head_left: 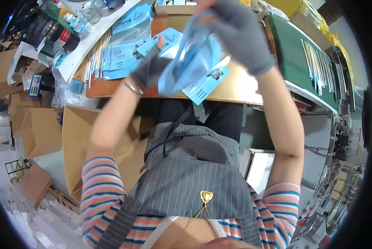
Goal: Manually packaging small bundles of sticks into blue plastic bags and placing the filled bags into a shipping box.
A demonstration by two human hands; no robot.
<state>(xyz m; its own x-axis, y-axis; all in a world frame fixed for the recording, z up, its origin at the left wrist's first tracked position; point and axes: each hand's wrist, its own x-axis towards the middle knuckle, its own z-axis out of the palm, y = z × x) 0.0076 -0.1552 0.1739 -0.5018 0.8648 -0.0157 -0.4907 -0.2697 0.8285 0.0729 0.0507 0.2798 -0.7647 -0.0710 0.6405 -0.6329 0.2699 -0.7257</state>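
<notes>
Plastic bag (190, 62) hung above the near side of the table (246, 89); our right hand (238, 35) pinched its top, whether our left hand (152, 68) gripped we couldn't tell, and keeping it taut seemed best.

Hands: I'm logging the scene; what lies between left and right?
In the head view, a blurred blue plastic bag is between the left hand and the right hand; blue packets show beside it.
</notes>
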